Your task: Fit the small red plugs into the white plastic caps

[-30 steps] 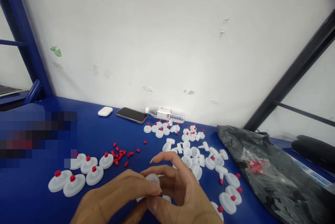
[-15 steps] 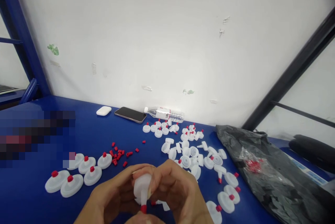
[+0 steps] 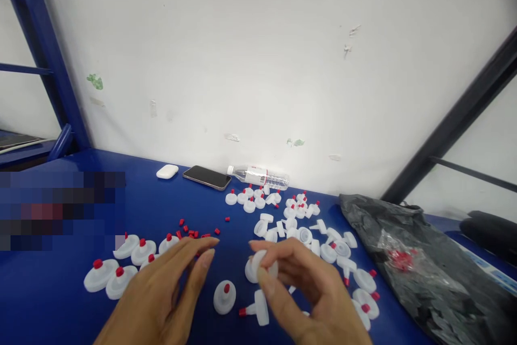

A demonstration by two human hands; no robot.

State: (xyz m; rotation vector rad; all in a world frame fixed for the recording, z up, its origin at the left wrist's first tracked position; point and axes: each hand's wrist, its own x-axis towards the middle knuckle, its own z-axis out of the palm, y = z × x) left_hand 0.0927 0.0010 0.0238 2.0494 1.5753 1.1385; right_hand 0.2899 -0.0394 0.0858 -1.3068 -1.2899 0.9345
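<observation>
My right hand [image 3: 311,286] pinches a white plastic spout cap [image 3: 262,263] between thumb and fingers; its nozzle end is hidden, so I cannot see whether a red tip is on it. Another white edge shows beside it, partly covered. My left hand [image 3: 169,286] holds nothing, thumb and fingers apart, close to loose small red tips [image 3: 194,234]. On the table between my hands stands a white spout cap with a red tip [image 3: 224,297]. Another red-tipped cap [image 3: 260,308] lies on its side near my right thumb.
Several red-tipped caps [image 3: 100,276] stand at left. A pile of white caps [image 3: 305,235] spreads at right, with red-tipped ones behind. A white case [image 3: 167,171], phone [image 3: 207,177] and plastic bottle [image 3: 258,176] lie along the wall. A black bag [image 3: 440,280] covers the right side.
My hands, together around a red-tipped spout cap before, have parted. My left hand has opened and moved left; my right hand has moved right with a cap in its fingers.
</observation>
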